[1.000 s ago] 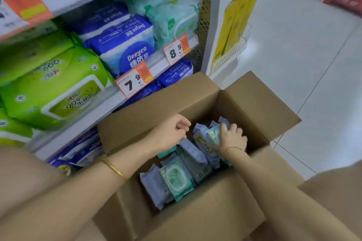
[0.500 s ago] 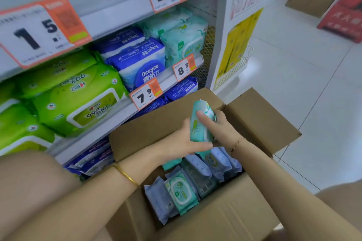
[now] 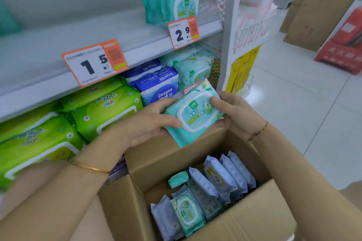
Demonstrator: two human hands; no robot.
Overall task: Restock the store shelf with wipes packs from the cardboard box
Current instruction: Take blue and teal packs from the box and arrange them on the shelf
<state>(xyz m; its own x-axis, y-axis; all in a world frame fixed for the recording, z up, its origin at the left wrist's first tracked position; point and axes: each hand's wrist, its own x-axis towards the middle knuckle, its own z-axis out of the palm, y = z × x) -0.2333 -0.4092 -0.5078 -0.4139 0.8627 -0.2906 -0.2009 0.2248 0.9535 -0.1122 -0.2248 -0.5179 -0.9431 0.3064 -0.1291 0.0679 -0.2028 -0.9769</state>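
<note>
A teal wipes pack (image 3: 193, 115) with a white lid is held face-up above the open cardboard box (image 3: 244, 219). My left hand (image 3: 150, 121) grips its left edge, thumb on top. My right hand (image 3: 238, 112) grips its right edge, thumb on the lid. Inside the box stand several more packs (image 3: 203, 191), pale blue and teal. The upper shelf (image 3: 98, 37) is mostly bare, with a few matching teal packs (image 3: 172, 4) at its right end by the 2.9 price tag (image 3: 183, 32).
The lower shelf holds green packs (image 3: 64, 123), blue Deeyeo packs (image 3: 156, 84) and teal packs (image 3: 195, 66). A white shelf post (image 3: 228, 31) and wire rack stand to the right. White tiled floor (image 3: 303, 107) lies beyond, with cardboard boxes (image 3: 321, 6) further off.
The teal pack has risen from the box and turned from edge-on to face-up. Both hands rose with it and now hold its two sides. The view tilted upward to the upper shelf.
</note>
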